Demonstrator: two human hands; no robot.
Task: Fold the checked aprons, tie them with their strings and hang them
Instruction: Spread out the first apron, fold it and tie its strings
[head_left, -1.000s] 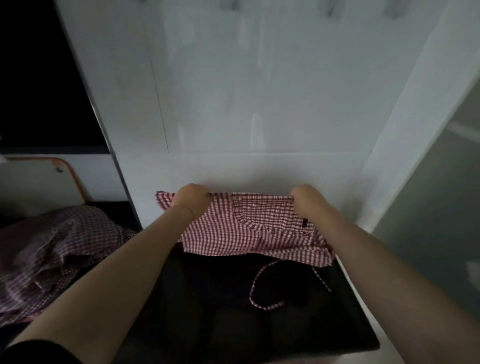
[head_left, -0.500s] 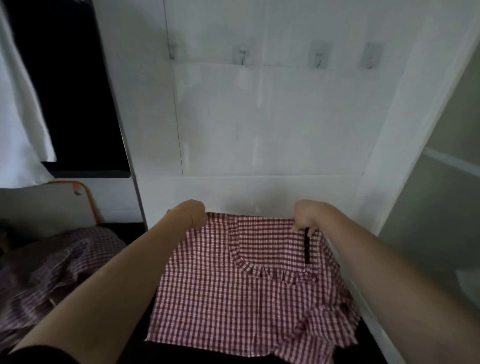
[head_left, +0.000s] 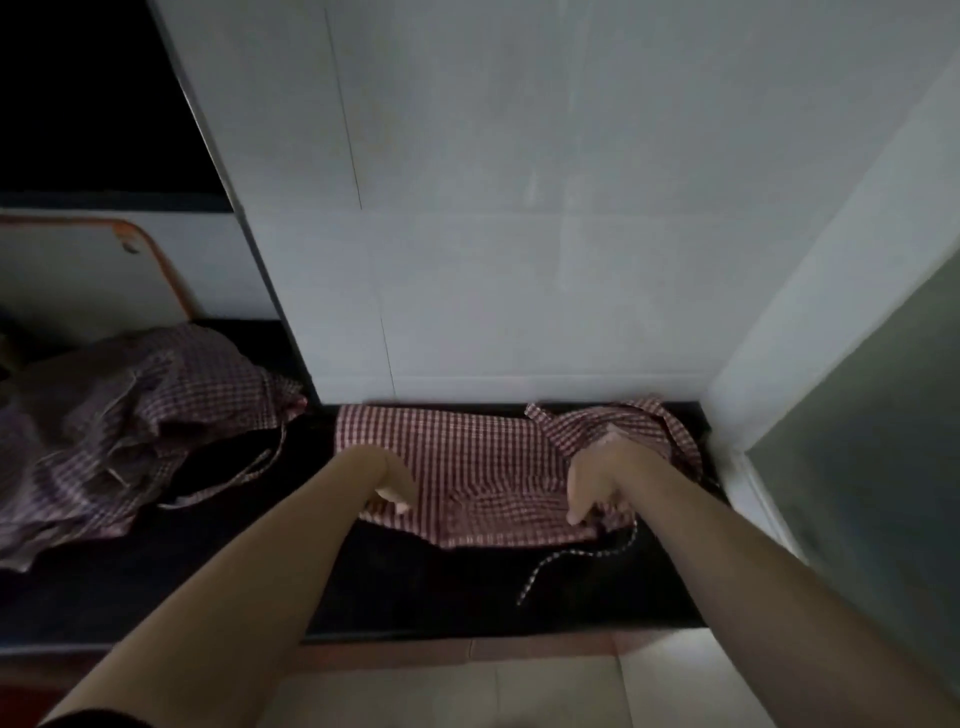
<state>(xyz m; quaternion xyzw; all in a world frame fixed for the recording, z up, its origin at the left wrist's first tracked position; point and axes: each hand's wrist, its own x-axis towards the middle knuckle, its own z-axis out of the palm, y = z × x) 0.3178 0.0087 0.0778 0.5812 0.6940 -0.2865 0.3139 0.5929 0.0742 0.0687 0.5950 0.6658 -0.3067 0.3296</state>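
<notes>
Both hands work the near edge of the checked apron (head_left: 483, 467), which lies flat on the dark counter (head_left: 415, 582) against the wall at twelve o'clock. Left hand (head_left: 387, 480) pinches the hem at seven o'clock; right hand (head_left: 597, 480) curls over it at five. Thin, limp cotton, I judge: light, creasing easily. Best held at corners; the loose string (head_left: 582, 556) may snag.

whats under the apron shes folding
The checked apron lies flat on a black countertop, with both hands on it and one string trailing out. Anything between cloth and counter is covered.
</notes>
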